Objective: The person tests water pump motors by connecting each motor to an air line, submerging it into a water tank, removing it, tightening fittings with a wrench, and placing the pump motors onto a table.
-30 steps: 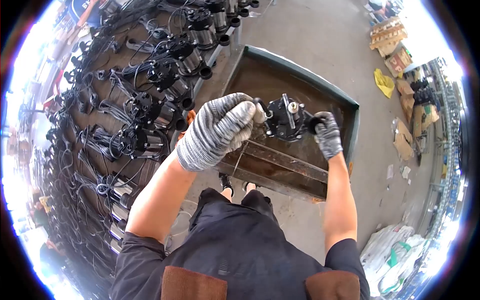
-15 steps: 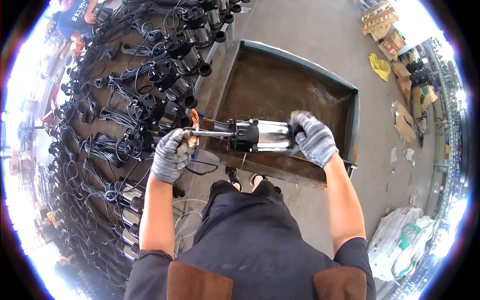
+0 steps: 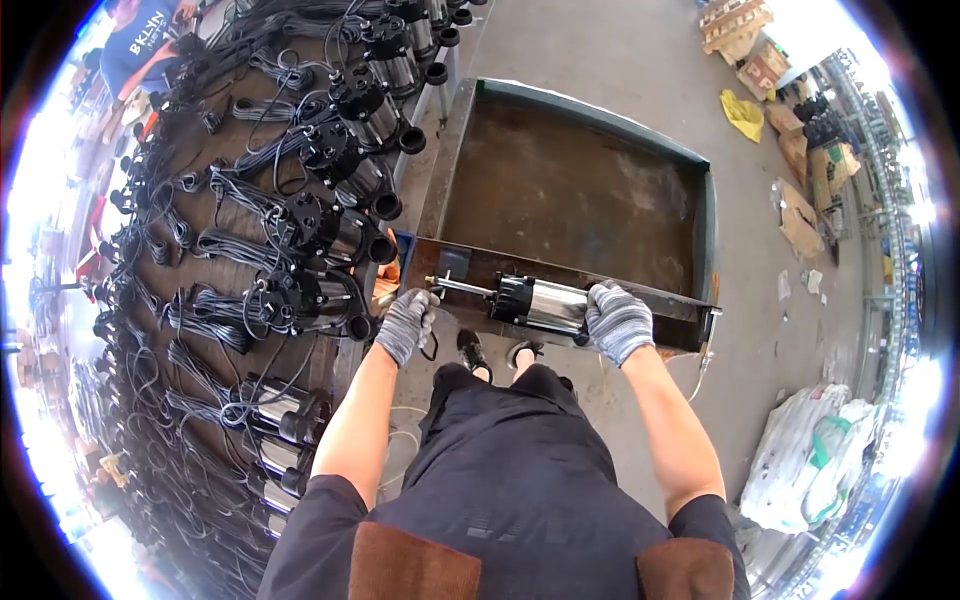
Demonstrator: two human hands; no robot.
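Silver pump [image 3: 543, 304], now nearer torso [image 3: 545, 480]

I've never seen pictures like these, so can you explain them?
No robot here: it's a person wearing a camera on their head, looking forward and down. Their right hand, in a grey striped knitted glove, grips one end of a silver metal cylinder with black ends. Their left hand, gloved too, is by the tip of the cylinder's thin silver rod; whether it grips is hard to tell. Beyond is a grey-green rectangular tub, brown inside. On the brown table to the left sit similar silver-and-black cylinders and bundled black cables.
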